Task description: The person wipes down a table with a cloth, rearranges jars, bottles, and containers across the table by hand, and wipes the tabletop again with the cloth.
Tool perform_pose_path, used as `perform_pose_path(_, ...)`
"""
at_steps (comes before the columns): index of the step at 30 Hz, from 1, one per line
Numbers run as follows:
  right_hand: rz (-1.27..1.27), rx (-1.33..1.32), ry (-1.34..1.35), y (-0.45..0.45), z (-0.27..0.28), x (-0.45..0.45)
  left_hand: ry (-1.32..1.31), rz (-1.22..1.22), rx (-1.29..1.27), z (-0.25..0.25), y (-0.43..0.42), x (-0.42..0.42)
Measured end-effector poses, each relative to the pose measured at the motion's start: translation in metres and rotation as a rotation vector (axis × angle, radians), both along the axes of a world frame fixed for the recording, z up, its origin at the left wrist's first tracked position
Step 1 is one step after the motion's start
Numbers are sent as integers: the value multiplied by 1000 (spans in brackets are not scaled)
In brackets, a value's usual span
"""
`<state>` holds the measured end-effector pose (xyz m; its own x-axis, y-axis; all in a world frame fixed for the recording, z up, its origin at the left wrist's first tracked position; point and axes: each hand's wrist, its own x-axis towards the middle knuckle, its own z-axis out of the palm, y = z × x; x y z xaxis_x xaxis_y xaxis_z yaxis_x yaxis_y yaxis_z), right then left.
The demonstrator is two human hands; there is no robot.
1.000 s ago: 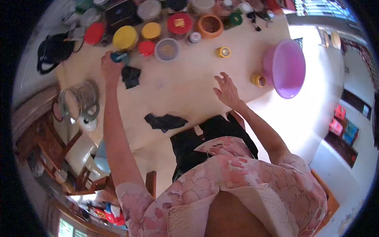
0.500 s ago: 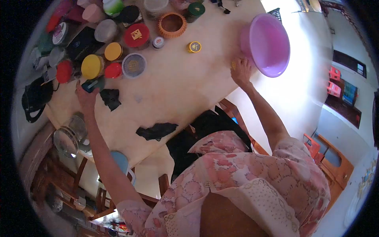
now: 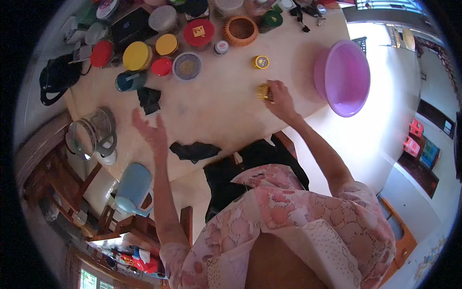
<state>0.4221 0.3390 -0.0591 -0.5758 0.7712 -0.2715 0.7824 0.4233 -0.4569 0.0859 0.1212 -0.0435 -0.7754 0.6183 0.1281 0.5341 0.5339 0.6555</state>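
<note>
My right hand (image 3: pixel 280 102) is closed on a small gold-yellow ribbed object (image 3: pixel 263 92), held at or just above the table; its exact kind is not clear. Beyond it stands a small round tub with a yellow-rimmed lid (image 3: pixel 261 62). My left hand (image 3: pixel 150 131) hovers with fingers spread and nothing in them, a little nearer to me than a black scrap of cloth or plastic (image 3: pixel 149 99). A dark teal jar (image 3: pixel 129 81) lies past that scrap. Another black scrap (image 3: pixel 195 151) lies near the table's front edge.
A purple basin (image 3: pixel 347 79) stands at the table's right end. Several lidded jars crowd the far left, including a yellow-lidded jar (image 3: pixel 137 56) and an orange ribbed bowl (image 3: pixel 240 31). A glass jug (image 3: pixel 96 132) and a blue plastic pitcher (image 3: pixel 133 188) are at the left.
My left hand has let go of the teal jar and drawn back toward me. My right hand has moved left, away from the basin, with the gold ribbed object. The view has shifted.
</note>
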Motion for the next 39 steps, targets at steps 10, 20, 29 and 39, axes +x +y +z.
perform_pose_path(10, 218, 73, 12, 10, -27, -168, -341, -295, -251, -21, -21, 109)
perform_pose_path(20, 168, 151, 109, 21, -11, -132, -249, -254, -552, -40, -75, 108)
perform_pose_path(29, -25, -33, -153, 68, -39, -69, -132, -374, -713, -88, -116, 105)
perform_pose_path(39, 226, 372, -95, 109, -54, -91, -116, -208, -605, -58, -90, 73)
